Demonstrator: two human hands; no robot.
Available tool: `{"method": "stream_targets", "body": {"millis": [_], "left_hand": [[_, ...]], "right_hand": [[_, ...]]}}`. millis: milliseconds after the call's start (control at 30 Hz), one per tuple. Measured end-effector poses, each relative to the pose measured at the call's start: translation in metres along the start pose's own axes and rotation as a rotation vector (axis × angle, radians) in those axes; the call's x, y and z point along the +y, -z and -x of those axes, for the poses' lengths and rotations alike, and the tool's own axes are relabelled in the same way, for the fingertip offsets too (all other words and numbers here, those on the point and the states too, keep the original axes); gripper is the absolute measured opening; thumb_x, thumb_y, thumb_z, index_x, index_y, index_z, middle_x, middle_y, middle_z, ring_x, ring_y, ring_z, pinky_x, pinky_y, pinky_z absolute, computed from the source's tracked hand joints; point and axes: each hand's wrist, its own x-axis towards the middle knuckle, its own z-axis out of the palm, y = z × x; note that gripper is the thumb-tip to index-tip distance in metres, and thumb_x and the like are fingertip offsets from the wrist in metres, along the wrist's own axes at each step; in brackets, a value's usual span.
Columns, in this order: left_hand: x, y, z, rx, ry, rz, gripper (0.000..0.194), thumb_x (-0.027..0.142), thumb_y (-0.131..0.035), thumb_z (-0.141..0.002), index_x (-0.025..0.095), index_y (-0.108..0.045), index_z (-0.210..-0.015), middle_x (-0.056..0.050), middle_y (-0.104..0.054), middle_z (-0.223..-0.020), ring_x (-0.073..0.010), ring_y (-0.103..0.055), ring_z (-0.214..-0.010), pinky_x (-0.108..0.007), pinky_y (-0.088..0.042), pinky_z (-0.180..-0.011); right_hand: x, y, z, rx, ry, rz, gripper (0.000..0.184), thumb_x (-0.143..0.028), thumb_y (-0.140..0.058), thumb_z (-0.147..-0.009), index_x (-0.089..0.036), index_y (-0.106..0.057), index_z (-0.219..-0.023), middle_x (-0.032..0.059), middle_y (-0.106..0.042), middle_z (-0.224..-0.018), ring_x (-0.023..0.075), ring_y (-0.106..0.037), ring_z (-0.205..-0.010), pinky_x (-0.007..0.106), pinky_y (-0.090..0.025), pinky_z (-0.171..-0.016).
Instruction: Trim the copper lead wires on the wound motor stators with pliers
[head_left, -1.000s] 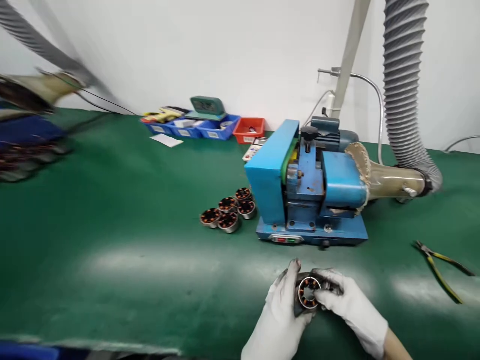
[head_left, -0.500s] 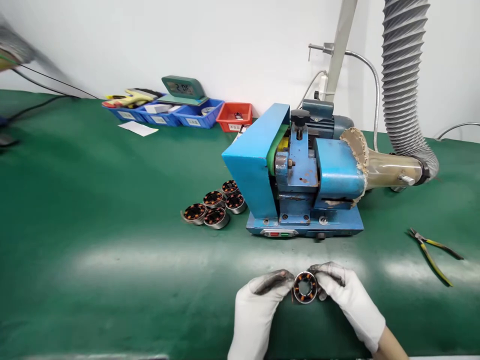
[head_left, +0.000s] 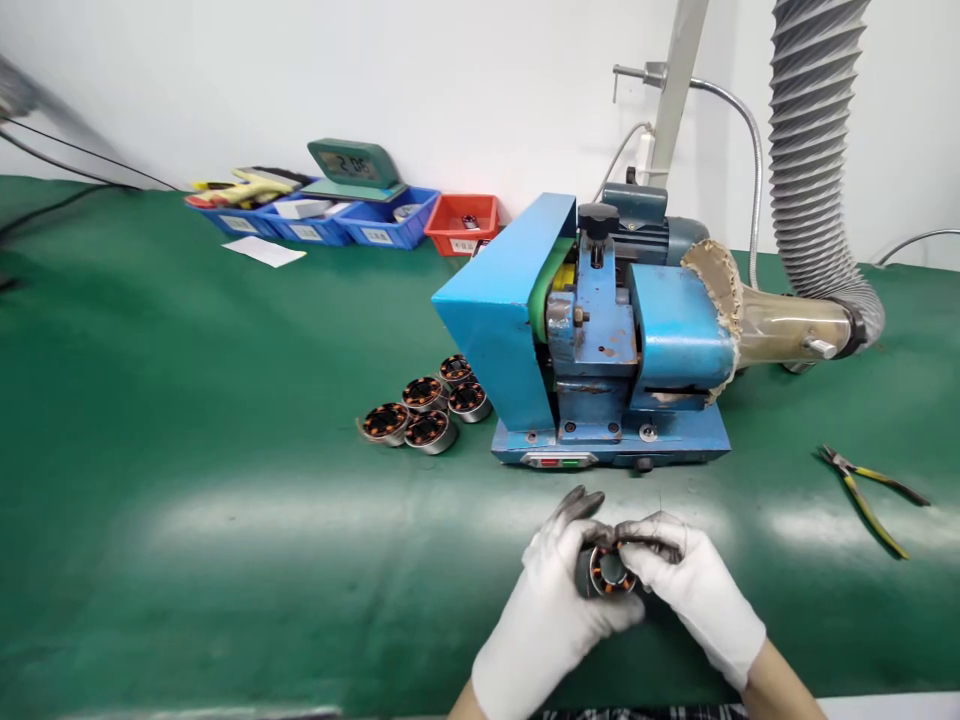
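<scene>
A motor stator [head_left: 598,572], a ring with copper windings inside, is held upright near the front of the bench, its round face toward me. My left hand [head_left: 559,590], in a white glove with dark-stained fingertips, wraps round its left side, thumb below. On the upper right rim, the fingers of my gloved right hand [head_left: 682,570] are pinched together; a thin dark wire seems to rise above them. Whether they grip the rim or the wire, I cannot tell. Several similar stators [head_left: 428,432] stand grouped to the left of the blue machine.
A blue belt grinding machine [head_left: 495,340] stands behind my hands, its outlet joined to a grey duct [head_left: 817,150]. Yellow-handled pliers [head_left: 870,500] lie at right. Blue bins [head_left: 386,233], a red bin [head_left: 463,240] and a clock [head_left: 352,162] line the wall.
My left hand has gone from a fingertip hold at the stator's left edge to wrapping round it. The stator has turned slightly, and my right fingers have moved onto its upper rim.
</scene>
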Motion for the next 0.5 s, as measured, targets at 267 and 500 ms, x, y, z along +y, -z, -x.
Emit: {"method": "stream_targets", "body": {"millis": [267,500], "left_hand": [[0.006,-0.010,0.000,-0.020,-0.281,-0.363,0.047,0.024,-0.072,-0.067,0.017,-0.054,-0.110,-0.014,-0.066,-0.110,-0.0322,-0.058,-0.109,-0.056,-0.040,-0.099],[0.011,-0.009,-0.001,-0.005,-0.250,-0.316,0.039,0.026,-0.074,-0.066,0.019,-0.056,-0.099,-0.009,-0.068,-0.101,-0.0305,-0.058,-0.110,-0.054,-0.040,-0.100]], "right_hand": [[0.012,0.001,0.002,0.153,0.078,0.109,0.018,-0.028,-0.056,-0.077,-0.016,-0.065,-0.067,0.0033,-0.064,-0.065,0.0154,-0.057,-0.055,0.026,-0.048,-0.053],[0.027,0.018,0.021,0.204,0.331,0.492,0.017,-0.015,-0.051,-0.079,-0.021,-0.066,-0.074,0.0036,-0.065,-0.070,0.0173,-0.062,-0.066,0.026,-0.049,-0.062]]}}
